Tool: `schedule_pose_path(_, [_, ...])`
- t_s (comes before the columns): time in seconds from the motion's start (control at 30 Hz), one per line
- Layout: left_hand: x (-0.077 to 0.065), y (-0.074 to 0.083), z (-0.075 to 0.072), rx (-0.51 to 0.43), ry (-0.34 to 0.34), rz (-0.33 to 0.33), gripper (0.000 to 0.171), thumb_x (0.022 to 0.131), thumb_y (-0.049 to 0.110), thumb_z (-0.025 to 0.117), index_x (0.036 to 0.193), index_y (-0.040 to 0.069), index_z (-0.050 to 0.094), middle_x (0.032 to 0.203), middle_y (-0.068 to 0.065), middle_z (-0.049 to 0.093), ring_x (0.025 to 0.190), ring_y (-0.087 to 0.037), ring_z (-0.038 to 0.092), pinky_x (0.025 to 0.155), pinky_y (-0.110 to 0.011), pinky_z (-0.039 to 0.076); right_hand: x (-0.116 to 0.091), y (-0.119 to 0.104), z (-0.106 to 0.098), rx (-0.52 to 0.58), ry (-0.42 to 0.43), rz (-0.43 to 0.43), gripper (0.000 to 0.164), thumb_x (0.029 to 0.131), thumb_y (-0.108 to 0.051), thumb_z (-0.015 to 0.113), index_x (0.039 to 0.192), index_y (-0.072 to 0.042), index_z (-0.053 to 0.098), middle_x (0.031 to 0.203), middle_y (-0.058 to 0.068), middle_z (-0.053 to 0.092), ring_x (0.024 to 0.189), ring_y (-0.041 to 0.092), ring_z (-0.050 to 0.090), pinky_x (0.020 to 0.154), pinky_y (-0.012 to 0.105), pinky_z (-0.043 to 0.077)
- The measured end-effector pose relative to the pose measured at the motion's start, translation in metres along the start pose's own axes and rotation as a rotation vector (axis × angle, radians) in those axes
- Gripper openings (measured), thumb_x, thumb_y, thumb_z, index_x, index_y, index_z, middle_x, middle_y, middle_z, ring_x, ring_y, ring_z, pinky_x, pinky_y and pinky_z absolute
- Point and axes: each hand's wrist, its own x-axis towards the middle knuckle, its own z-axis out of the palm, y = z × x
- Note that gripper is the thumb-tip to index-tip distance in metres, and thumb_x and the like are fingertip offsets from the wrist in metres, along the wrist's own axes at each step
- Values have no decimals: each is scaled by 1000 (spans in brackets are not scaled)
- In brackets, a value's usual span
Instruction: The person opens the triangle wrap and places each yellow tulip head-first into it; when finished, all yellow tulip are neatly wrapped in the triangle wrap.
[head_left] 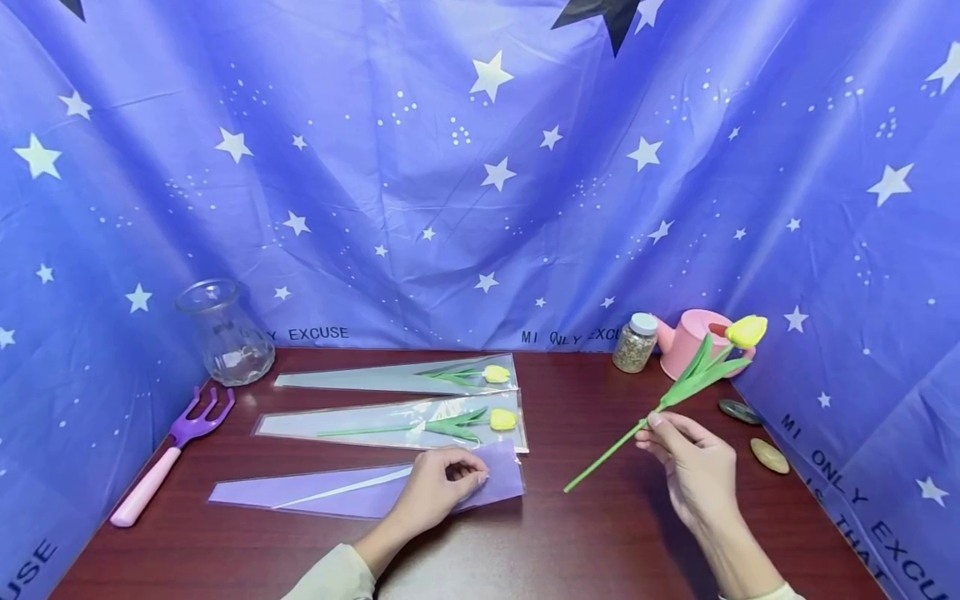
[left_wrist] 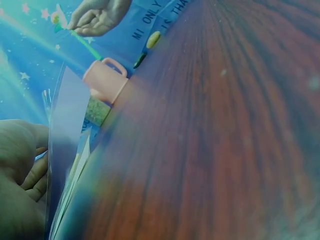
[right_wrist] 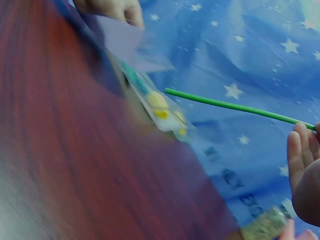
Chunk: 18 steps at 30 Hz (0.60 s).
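My right hand pinches the green stem of a yellow artificial tulip between thumb and fingers. The tulip tilts, bloom up to the right and bare stem end down to the left. My left hand pinches the upper film of a purple flower sleeve near its wide right end. In the left wrist view that sleeve's film rises beside the fingers. Behind it lie two clear-fronted sleeves, the nearer and the farther, each with a yellow tulip inside.
A glass vase stands at the back left, with a purple hand fork in front of it. At the back right are a small jar and a pink watering can. Two stones lie near the right edge.
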Motion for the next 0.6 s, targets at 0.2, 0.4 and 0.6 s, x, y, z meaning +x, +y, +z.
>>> schedule_pose_path(0.2, [0,0,0,5,-8,4,10,86,13,82,88,22,80,78,10,71,69,2,58,66,-18,52,-6,21,15,49,30,-22,18,96,11,62,92,1,76,79,10,79,68,18,77,67,29,63])
schedule_pose_path(0.4, [0,0,0,0,-7,1,11,86,12,82,88,23,80,78,10,72,68,3,59,66,-18,53,-10,35,25,71,49,-37,15,95,10,64,91,1,75,79,11,79,68,18,77,67,29,63])
schedule_pose_path(0.6, [0,1,1,8,-8,4,11,87,13,81,88,24,80,78,11,71,67,3,58,65,-18,52,-18,51,34,72,62,15,14,95,8,66,90,0,75,81,9,79,70,18,77,69,30,64])
